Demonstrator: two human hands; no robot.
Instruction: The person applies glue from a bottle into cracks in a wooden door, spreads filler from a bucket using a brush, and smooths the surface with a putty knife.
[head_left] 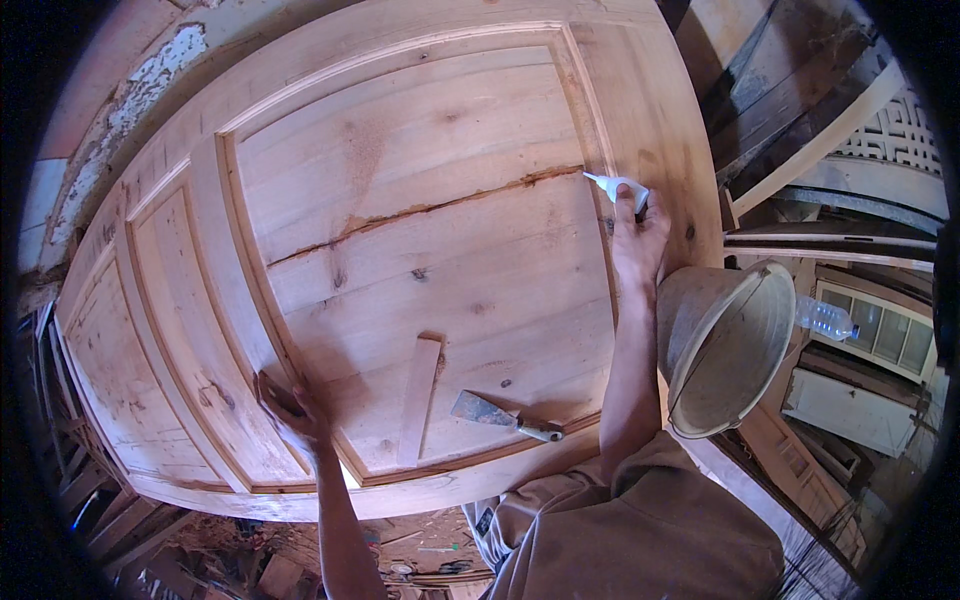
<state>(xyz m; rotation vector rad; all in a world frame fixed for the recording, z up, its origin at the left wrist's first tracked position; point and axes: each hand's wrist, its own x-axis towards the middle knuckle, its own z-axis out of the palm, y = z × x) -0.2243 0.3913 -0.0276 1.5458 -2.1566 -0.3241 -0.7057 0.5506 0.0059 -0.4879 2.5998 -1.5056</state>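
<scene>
- While I watch from a distance, one wooden door [480, 110] lies panel side up, a long crack [430, 208] running across its largest panel.
- Right hand [643, 230]: closed around a small white bottle [630, 194], nozzle at the crack's right end; whether it touches, I cannot tell.
- Left hand [293, 408]: holding nothing that I can see, fingers loosely bent, resting at the panel's left-hand frame.
- Done, in my judgement: some of the crack, its right stretch showing light brown, perhaps filler or dust.
- Left, in my judgement: the left stretch, which I read as dark and open.
- Lying by, unheld: wood strip [420, 400] and putty knife [490, 413], both on the panel; bucket [685, 335] beside the right forearm.
</scene>
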